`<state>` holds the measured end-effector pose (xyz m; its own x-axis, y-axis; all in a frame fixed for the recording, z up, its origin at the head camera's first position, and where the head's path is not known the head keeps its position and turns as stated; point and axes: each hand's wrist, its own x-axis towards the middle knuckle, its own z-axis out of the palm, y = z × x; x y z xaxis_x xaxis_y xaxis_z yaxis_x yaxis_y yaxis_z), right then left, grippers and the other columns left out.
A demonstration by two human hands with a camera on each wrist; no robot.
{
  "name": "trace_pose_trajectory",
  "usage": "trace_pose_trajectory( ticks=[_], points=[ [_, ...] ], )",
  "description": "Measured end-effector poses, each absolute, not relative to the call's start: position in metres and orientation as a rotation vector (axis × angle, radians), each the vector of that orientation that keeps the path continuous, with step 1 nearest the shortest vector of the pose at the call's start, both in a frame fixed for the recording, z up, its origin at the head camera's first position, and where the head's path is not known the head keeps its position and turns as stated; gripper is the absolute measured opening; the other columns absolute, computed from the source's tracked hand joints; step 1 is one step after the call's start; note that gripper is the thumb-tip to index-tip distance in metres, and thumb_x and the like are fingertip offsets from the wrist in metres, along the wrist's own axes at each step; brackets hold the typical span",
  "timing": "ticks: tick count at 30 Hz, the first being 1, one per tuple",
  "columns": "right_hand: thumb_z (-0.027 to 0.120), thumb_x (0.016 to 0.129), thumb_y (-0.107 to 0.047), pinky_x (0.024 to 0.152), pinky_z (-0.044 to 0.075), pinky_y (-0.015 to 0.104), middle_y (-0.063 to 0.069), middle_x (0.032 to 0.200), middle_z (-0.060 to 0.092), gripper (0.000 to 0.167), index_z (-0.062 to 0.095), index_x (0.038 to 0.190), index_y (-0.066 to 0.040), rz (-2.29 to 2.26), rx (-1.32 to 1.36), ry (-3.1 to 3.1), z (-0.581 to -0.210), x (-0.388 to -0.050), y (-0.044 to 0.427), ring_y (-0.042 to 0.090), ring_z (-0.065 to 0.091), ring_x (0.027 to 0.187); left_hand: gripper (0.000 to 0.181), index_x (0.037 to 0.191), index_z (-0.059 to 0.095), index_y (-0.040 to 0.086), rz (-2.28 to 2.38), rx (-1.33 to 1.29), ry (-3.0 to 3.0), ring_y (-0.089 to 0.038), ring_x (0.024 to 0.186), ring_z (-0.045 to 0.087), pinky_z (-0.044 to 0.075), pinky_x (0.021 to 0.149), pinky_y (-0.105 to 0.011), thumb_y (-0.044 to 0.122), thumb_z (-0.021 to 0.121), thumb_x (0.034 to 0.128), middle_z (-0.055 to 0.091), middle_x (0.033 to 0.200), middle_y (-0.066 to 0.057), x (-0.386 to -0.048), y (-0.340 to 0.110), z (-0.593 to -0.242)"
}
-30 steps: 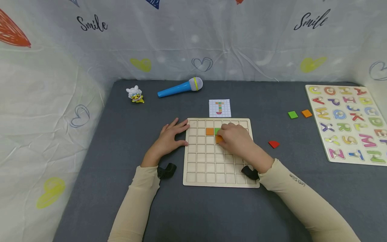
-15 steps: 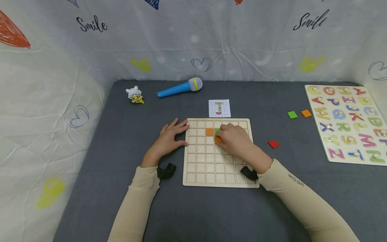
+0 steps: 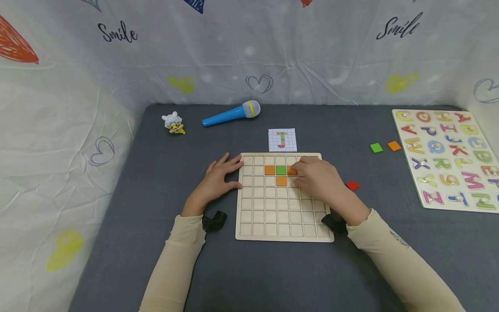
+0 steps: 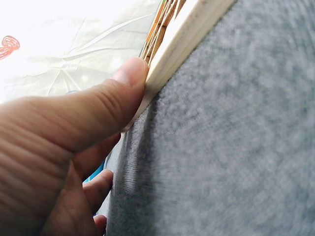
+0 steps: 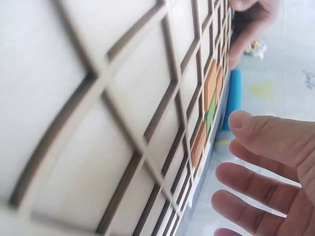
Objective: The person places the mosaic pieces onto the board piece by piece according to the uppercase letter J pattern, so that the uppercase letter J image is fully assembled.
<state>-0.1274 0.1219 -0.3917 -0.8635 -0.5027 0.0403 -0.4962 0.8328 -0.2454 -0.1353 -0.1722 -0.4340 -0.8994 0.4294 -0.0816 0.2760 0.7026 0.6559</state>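
A pale wooden grid board point(image 3: 270, 216) lies in front of me. Set in its cells are an orange square tile point(image 3: 270, 170), a green square tile point(image 3: 280, 170), a partly covered orange tile point(image 3: 290, 170) and another orange tile point(image 3: 281, 181) under the green one. My left hand point(image 3: 215, 184) rests at the board's left edge with fingers extended; in the left wrist view its thumb point(image 4: 106, 105) touches that edge. Over the board's upper right is my right hand point(image 3: 320, 180). The right wrist view shows its fingers point(image 5: 251, 179) spread and relaxed, holding nothing.
Behind the board lies a pattern card point(image 3: 282, 140). On the right are a red piece point(image 3: 352, 186), a green tile point(image 3: 376, 147), an orange tile point(image 3: 394, 146) and an alphabet board point(image 3: 447, 161). A toy microphone point(image 3: 230, 115) and a small figurine point(image 3: 173, 122) stand farther back.
My right hand has let go of the orange tile below the green one and moved right. The green tile and that orange tile now show whole. My left hand stays put.
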Motion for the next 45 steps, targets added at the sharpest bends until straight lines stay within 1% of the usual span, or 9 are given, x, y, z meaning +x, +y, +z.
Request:
trace_pose_trajectory(
  ticks=[5, 8, 11, 16, 23, 30, 35, 42, 45],
  points=[
    [0.076, 0.076, -0.018, 0.065, 0.049, 0.041, 0.008, 0.101, 0.064, 0.030, 0.070, 0.104, -0.007, -0.399, -0.774, 3.009, -0.390, -0.125, 0.139, 0.026, 0.060, 0.088, 0.070, 0.140, 0.041, 0.015, 0.980, 0.557, 2.682, -0.024, 0.141, 0.007, 0.000, 0.109, -0.052, 0.026, 0.072, 0.0791, 0.026, 0.150, 0.004, -0.135, -0.172, -0.434],
    [0.075, 0.076, -0.016, 0.060, 0.048, 0.040, 0.009, 0.098, 0.063, 0.030, 0.069, 0.103, -0.006, -0.401, -0.737, 3.029, -0.389, -0.123, 0.152, 0.025, 0.058, 0.081, 0.070, 0.140, 0.041, 0.014, 0.983, 0.559, 2.680, -0.024, 0.141, 0.007, 0.000, 0.109, -0.052, 0.026, 0.072, 0.0792, 0.027, 0.150, 0.003, -0.135, -0.171, -0.433],
    [0.075, 0.076, -0.015, 0.059, 0.047, 0.040, 0.010, 0.098, 0.063, 0.030, 0.069, 0.104, -0.005, -0.388, -0.685, 3.040, -0.390, -0.121, 0.165, 0.025, 0.058, 0.079, 0.069, 0.140, 0.042, 0.014, 0.986, 0.563, 2.680, -0.025, 0.141, 0.007, 0.000, 0.109, -0.052, 0.025, 0.072, 0.0793, 0.027, 0.150, 0.002, -0.135, -0.171, -0.433],
    [0.075, 0.077, -0.015, 0.065, 0.049, 0.044, 0.011, 0.101, 0.062, 0.033, 0.067, 0.107, -0.005, -0.377, -0.587, 3.045, -0.391, -0.116, 0.186, 0.027, 0.059, 0.085, 0.069, 0.140, 0.041, 0.014, 0.982, 0.571, 2.682, -0.025, 0.141, 0.007, 0.001, 0.109, -0.053, 0.026, 0.072, 0.0796, 0.027, 0.150, 0.003, -0.135, -0.172, -0.433],
    [0.076, 0.076, -0.015, 0.068, 0.048, 0.047, 0.011, 0.100, 0.061, 0.035, 0.067, 0.107, -0.005, -0.419, -0.508, 3.061, -0.392, -0.108, 0.211, 0.027, 0.058, 0.087, 0.070, 0.141, 0.041, 0.014, 0.984, 0.574, 2.679, -0.025, 0.141, 0.007, 0.001, 0.109, -0.053, 0.026, 0.073, 0.0789, 0.027, 0.150, 0.003, -0.136, -0.173, -0.435],
    [0.075, 0.077, -0.015, 0.070, 0.046, 0.050, 0.013, 0.100, 0.058, 0.036, 0.065, 0.109, -0.002, -0.412, -0.435, 3.054, -0.393, -0.103, 0.231, 0.030, 0.057, 0.088, 0.071, 0.141, 0.040, 0.014, 0.974, 0.570, 2.677, -0.025, 0.141, 0.006, 0.001, 0.109, -0.053, 0.027, 0.072, 0.0788, 0.027, 0.150, 0.002, -0.136, -0.173, -0.436],
    [0.073, 0.077, -0.015, 0.068, 0.045, 0.051, 0.015, 0.101, 0.057, 0.036, 0.064, 0.109, -0.001, -0.404, -0.393, 3.030, -0.395, -0.106, 0.244, 0.031, 0.056, 0.087, 0.071, 0.141, 0.040, 0.014, 0.979, 0.567, 2.678, -0.024, 0.141, 0.006, 0.001, 0.109, -0.053, 0.028, 0.072, 0.0787, 0.026, 0.150, 0.003, -0.136, -0.173, -0.436],
    [0.071, 0.079, -0.014, 0.075, 0.043, 0.053, 0.022, 0.105, 0.055, 0.035, 0.063, 0.109, 0.002, -0.435, -0.334, 3.018, -0.398, -0.120, 0.264, 0.036, 0.055, 0.091, 0.071, 0.141, 0.040, 0.014, 0.980, 0.563, 2.677, -0.024, 0.141, 0.006, 0.001, 0.109, -0.053, 0.027, 0.072, 0.0790, 0.026, 0.150, 0.003, -0.137, -0.173, -0.436],
    [0.070, 0.081, -0.015, 0.074, 0.043, 0.054, 0.024, 0.106, 0.055, 0.035, 0.062, 0.110, 0.002, -0.452, -0.308, 3.004, -0.399, -0.127, 0.273, 0.037, 0.055, 0.090, 0.071, 0.141, 0.040, 0.014, 0.977, 0.566, 2.679, -0.024, 0.141, 0.006, 0.001, 0.109, -0.053, 0.027, 0.072, 0.0788, 0.027, 0.150, 0.003, -0.136, -0.173, -0.436]
  ],
)
